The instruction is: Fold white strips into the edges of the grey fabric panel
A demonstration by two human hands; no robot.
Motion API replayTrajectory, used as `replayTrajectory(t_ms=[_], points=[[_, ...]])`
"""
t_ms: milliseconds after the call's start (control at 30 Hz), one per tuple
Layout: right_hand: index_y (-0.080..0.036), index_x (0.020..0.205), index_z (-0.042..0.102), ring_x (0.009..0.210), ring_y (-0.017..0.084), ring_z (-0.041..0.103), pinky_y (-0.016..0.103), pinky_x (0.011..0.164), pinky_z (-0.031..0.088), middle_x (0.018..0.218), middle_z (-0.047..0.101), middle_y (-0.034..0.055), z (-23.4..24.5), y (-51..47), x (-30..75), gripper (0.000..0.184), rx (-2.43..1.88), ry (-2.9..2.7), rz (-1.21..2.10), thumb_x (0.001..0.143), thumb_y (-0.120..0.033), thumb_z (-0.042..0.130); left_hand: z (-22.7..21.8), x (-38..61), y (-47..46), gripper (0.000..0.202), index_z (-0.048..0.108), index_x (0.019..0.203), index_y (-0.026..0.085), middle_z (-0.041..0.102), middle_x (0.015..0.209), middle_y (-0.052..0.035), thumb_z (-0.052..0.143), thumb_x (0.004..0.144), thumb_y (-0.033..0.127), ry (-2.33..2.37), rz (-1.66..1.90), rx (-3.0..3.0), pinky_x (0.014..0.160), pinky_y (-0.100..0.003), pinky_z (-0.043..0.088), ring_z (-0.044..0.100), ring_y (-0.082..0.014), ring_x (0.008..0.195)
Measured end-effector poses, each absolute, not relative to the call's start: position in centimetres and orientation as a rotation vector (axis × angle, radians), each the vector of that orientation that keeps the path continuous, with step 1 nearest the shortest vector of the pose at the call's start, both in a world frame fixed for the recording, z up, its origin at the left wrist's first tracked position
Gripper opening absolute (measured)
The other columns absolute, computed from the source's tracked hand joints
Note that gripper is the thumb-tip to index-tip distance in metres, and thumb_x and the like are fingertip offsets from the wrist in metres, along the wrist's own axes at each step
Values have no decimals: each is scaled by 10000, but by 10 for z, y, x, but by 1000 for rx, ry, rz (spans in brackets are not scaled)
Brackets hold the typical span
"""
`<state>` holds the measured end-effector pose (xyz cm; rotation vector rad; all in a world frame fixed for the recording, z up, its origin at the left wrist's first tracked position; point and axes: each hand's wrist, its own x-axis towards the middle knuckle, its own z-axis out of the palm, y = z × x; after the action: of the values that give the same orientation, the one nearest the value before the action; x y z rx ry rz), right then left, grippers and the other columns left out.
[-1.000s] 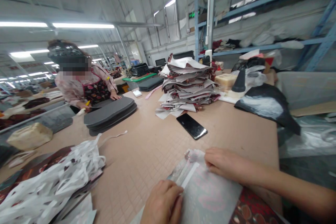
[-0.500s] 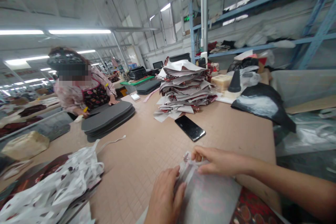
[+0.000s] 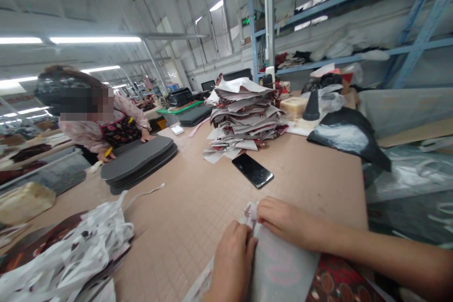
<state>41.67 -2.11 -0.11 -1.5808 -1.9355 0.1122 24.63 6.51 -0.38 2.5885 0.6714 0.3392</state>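
Note:
My hands work at the near edge of the tan gridded table [image 3: 198, 207]. My left hand [image 3: 232, 259] pinches the upper edge of a translucent sheet with a faint pink print [image 3: 281, 264]. My right hand [image 3: 285, 221] lies across that edge, its fingertips against a crumpled white strip [image 3: 250, 213] and close to my left hand. Part of the sheet's edge is hidden under my fingers. Below the sheet lies a dark red patterned fabric [image 3: 334, 279].
A black smartphone [image 3: 252, 170] lies beyond my hands, before a tall stack of printed fabric pieces [image 3: 246, 118]. White plastic scraps [image 3: 67, 250] heap at the left. A co-worker [image 3: 102, 127] handles stacked grey foam pads [image 3: 138, 160]. Blue metal shelving [image 3: 354, 33] rises at the right.
My hands have drawn closer together at the sheet's upper edge. Everything else in the view has shifted left, and the co-worker now leans further over the grey pads.

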Motion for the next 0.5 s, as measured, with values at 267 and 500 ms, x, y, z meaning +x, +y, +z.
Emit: replayTrajectory(t_ms=[267, 500], points=[[-117, 964, 606, 909, 169, 531, 301, 840, 437, 947, 601, 76, 10, -25, 414, 194, -1690, -2083, 203, 904, -46, 437, -13, 233, 49, 352, 580, 1062, 93, 581, 928, -93, 454, 759, -35, 446, 251, 3227, 656, -347, 509, 551, -243, 819], [-120, 1097, 577, 1019, 253, 519, 399, 868, 460, 1097, 565, 138, 19, -42, 397, 236, -1808, -2364, -98, 884, -81, 483, -15, 190, 59, 369, 544, 1116, 141, 589, 973, -68, 453, 792, -12, 432, 137, 3185, 733, -315, 535, 573, -214, 854]])
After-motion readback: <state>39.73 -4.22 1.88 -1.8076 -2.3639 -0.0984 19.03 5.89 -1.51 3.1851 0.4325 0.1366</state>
